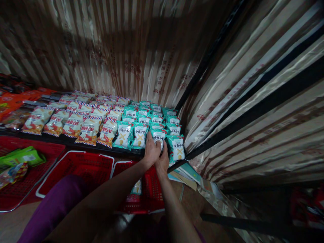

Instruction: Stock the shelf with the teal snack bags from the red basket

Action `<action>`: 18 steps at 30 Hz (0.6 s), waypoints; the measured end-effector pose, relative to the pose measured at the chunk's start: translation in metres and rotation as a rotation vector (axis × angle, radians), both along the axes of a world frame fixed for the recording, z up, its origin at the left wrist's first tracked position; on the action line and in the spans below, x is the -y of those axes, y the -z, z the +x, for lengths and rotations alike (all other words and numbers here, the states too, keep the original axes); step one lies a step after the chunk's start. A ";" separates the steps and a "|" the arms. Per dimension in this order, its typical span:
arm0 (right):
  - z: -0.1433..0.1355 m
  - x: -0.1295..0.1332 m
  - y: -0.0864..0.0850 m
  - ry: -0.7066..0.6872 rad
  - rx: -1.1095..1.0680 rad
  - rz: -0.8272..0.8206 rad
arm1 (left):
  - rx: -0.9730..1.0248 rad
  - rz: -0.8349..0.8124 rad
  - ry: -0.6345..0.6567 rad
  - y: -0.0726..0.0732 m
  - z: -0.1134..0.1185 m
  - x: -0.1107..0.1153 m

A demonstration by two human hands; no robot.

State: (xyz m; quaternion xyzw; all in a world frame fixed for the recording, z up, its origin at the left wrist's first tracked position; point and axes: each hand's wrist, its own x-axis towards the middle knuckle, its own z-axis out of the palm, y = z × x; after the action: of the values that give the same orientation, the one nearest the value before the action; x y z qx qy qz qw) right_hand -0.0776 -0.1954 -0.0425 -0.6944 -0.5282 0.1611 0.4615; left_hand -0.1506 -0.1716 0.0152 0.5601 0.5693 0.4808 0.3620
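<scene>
My left hand point(151, 151) and my right hand point(163, 160) close around the lower part of one teal and white snack bag point(159, 134) in the front row of the shelf. My fingers press its sides and partly cover its lower front. Just to the left stands a matching snack bag point(139, 135), upright. On the right, another teal bag point(176, 147) sits at the shelf's corner. Several more teal bags point(144, 119) are lined up in rows behind.
Several white and orange snack bags point(88, 130) fill the shelf to the left, with orange packets point(12, 99) beyond. Below are red baskets point(76, 152); a green packet point(22, 157) lies in the leftmost. A dark metal shelf frame point(215, 141) and creased sheeting point(253, 152) border the right.
</scene>
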 end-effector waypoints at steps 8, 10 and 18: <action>-0.005 0.001 -0.009 0.031 -0.053 -0.036 | 0.019 -0.150 0.036 -0.005 -0.005 -0.017; -0.006 -0.001 -0.012 0.035 -0.072 -0.063 | 0.014 -0.134 0.041 -0.004 -0.005 -0.018; -0.008 -0.005 -0.013 0.042 -0.086 -0.057 | 0.009 -0.108 0.032 -0.003 -0.005 -0.021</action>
State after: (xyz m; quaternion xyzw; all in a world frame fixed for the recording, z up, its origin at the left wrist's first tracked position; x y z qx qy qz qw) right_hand -0.0855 -0.1903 -0.0294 -0.7105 -0.4883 0.1963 0.4671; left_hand -0.1560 -0.1508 0.0180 0.5466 0.5837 0.4459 0.4022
